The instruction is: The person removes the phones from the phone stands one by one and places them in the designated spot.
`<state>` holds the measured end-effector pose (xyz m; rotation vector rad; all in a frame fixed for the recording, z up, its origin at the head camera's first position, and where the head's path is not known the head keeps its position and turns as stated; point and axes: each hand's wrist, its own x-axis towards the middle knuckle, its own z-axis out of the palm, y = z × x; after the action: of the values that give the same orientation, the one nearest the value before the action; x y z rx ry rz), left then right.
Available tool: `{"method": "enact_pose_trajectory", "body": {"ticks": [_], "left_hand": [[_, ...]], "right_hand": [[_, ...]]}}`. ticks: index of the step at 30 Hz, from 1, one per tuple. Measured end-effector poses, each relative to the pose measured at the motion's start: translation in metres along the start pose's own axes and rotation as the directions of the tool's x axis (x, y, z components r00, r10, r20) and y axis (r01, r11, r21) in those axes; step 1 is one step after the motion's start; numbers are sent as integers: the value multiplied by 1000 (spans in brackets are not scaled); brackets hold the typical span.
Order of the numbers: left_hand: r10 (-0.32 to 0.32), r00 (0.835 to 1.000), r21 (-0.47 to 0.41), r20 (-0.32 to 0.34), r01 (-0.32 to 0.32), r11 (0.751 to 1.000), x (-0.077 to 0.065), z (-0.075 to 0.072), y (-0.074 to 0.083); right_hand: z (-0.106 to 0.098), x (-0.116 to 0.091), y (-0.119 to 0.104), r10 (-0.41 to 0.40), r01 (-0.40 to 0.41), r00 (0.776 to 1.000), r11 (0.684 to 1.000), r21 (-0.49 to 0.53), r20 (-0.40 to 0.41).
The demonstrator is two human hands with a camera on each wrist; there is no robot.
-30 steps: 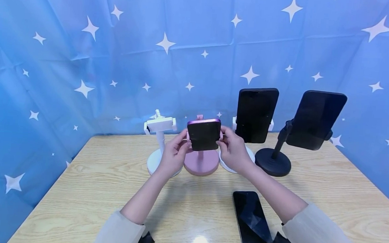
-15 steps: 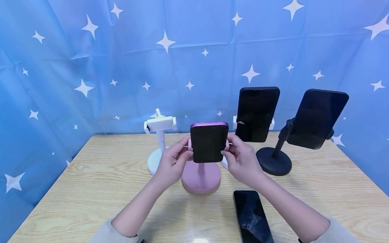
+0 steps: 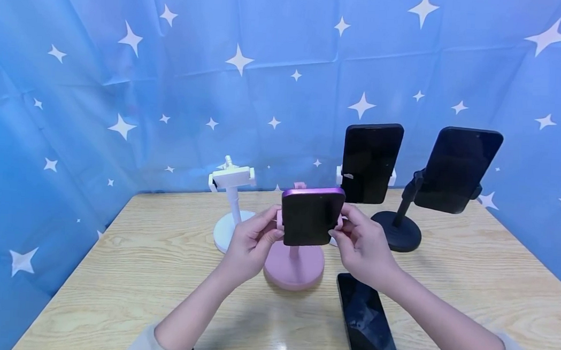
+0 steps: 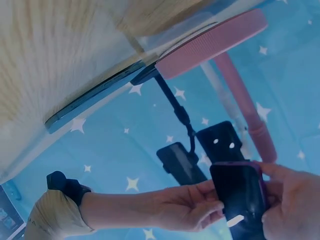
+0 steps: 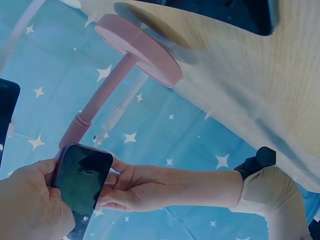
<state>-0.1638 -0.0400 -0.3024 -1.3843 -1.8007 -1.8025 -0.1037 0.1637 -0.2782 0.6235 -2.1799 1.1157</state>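
Both hands grip a pink phone stand by the sides of its clamp, which holds a phone [image 3: 312, 220] with a purple edge and dark screen. The left hand [image 3: 249, 245] has its thumb at the phone's left edge, fingers behind. At the opposite edge, the right hand [image 3: 365, 250] pinches in the same way. Below them is the stand's round pink base [image 5: 140, 50], close over the table with a shadow beside it. The pink post [image 4: 240, 95] shows in the left wrist view. In the head view the phone hides much of the clamp.
Left of the pink stand is a white phone stand [image 3: 232, 180] with no phone. A phone on a white stand [image 3: 370, 162] and another on a black stand [image 3: 456, 169] stand back right. One more phone [image 3: 367, 319] lies flat on the wooden table [image 3: 110, 271].
Both hands have brought the pink stand with its phone nearer and slightly right. The phone's tilt has varied on the way. The other stands and the flat phone have stayed put.
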Motion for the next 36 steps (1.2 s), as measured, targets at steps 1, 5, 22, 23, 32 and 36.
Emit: {"method": "enact_pose_trajectory", "body": {"ticks": [1,5,22,23,32,36], "left_hand": [[1,1000,-6,5,-1,1000,0,1,2],[2,1000,-28,25,-1,1000,-3,3,6],[40,998,-92,44,-36,995,-19,9,3],[36,998,-88,44,-32,996,-19,9,3],[57,996,-87,66,-51,995,-24,9,0],[54,996,-72,68,-49,996,-24,8,-1]], "right_hand": [[-1,-2,-1,-1,1,1000,1000,-2,-3],[-3,-8,-3,-10,10,1000,1000,-8,-4],[-6,-28,-4,-79,79,997,997,19,14],[-5,-29,-3,-83,83,996,996,21,12],[-5,-32,2,-146,144,989,985,91,11],[-4,-32,3,-163,162,987,982,101,1]]}}
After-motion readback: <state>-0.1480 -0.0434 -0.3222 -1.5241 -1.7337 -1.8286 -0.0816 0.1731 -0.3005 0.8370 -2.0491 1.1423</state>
